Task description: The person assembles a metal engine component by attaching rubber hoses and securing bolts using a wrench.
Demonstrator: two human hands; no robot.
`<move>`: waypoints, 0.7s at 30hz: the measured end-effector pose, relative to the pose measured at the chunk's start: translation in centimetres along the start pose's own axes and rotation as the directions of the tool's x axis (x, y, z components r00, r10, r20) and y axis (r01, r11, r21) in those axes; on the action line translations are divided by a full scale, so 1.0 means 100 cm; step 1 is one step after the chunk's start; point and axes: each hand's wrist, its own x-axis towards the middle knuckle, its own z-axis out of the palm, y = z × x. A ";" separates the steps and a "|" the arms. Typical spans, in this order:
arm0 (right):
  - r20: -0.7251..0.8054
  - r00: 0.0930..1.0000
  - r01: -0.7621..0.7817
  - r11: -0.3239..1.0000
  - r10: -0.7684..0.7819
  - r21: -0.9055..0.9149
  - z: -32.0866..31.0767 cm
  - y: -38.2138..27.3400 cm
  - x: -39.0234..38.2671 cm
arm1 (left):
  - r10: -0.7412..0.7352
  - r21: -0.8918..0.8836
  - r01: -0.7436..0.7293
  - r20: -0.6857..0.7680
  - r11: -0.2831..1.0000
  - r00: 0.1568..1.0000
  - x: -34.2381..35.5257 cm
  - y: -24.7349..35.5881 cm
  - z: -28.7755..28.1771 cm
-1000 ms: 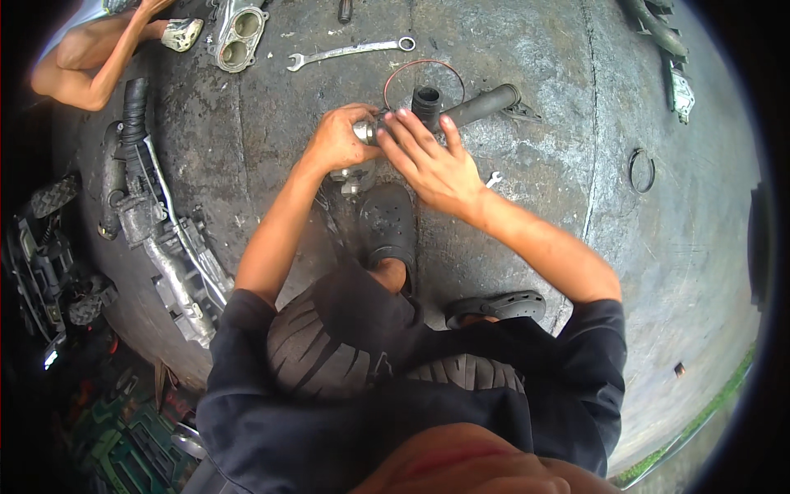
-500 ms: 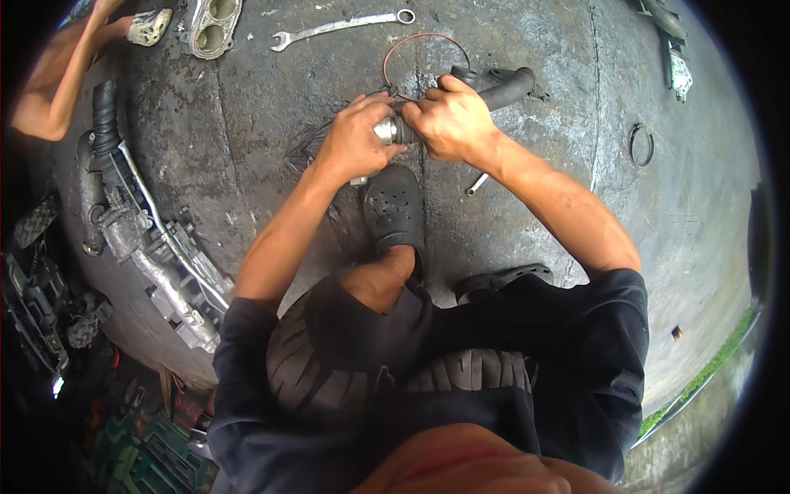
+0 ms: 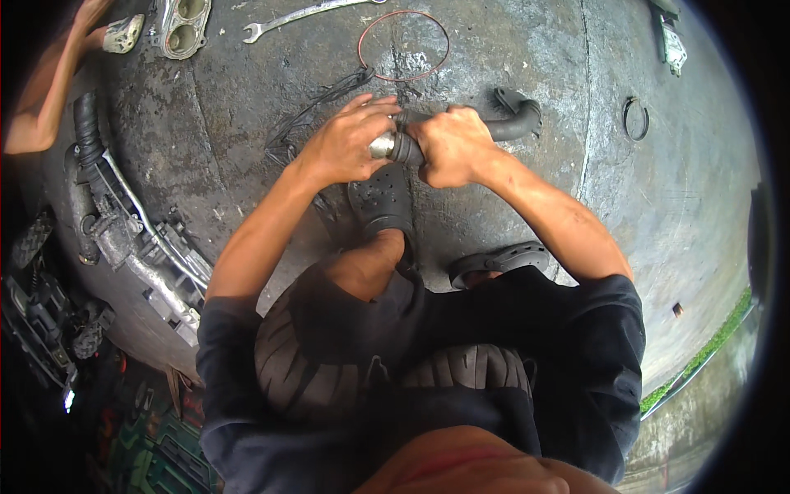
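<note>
Head view: on the floor [image 3: 535,62] around the fingers, a black cable [image 3: 317,100] straggles just beyond the left ones, and a thin red ring [image 3: 403,80] lies past both hands. Farther off beyond the left fingers are a silver wrench [image 3: 309,14] and a metal housing [image 3: 183,29] with two round bores, near another person's shoe [image 3: 123,34] and arm [image 3: 49,95]. Well to the left of the fingers lie greasy metal parts [image 3: 136,239]; well to the right, a black clamp [image 3: 625,119]. Closest in the way is the wearer's own dark shoe [image 3: 378,202], on the near side of the left fingers, which partly cover its toe. The left hand [image 3: 350,140] curls around a silver fitting [image 3: 381,146], thumb on the near side; the right hand [image 3: 461,148] is wrapped tight around a black hose [image 3: 514,128], whose bent end pokes out to the right of its fingers. Fitting and hose meet between the hands, but fingers hide most of the fitting and the hose's middle. The wrench's far end is cut off by the top edge, and a green case [image 3: 160,449], far behind the left fingers, is dim.
</note>
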 end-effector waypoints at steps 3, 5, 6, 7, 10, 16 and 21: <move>0.011 1.000 -0.025 0.996 0.025 0.083 0.011 0.007 -0.009 | 0.025 0.017 -0.026 0.025 1.000 0.999 0.006 0.004 0.006; -0.057 0.998 0.003 0.996 -0.008 -0.087 0.013 0.009 -0.012 | 0.015 0.026 -0.015 0.031 1.000 0.999 0.009 0.008 0.010; -0.060 0.998 0.000 0.996 -0.005 -0.084 0.016 0.011 -0.016 | -0.004 0.039 0.003 0.027 0.999 1.000 0.009 0.010 0.011; -0.121 0.991 0.035 0.993 -0.049 -0.116 0.021 0.012 -0.020 | -0.022 0.051 0.021 0.021 0.998 1.000 0.010 0.012 0.013; -0.213 0.968 0.110 0.988 -0.131 -0.109 0.021 0.010 -0.034 | -0.028 0.062 0.028 -0.011 0.998 1.000 0.005 0.014 0.017; -0.525 0.812 0.158 0.962 -0.254 -0.222 0.008 0.022 -0.065 | -0.103 0.080 0.104 -0.025 0.991 0.994 0.012 0.008 0.013; -0.688 0.686 0.172 0.971 -0.238 -0.165 0.045 0.051 -0.058 | -0.171 0.008 0.171 -0.052 0.985 0.984 0.029 -0.006 -0.002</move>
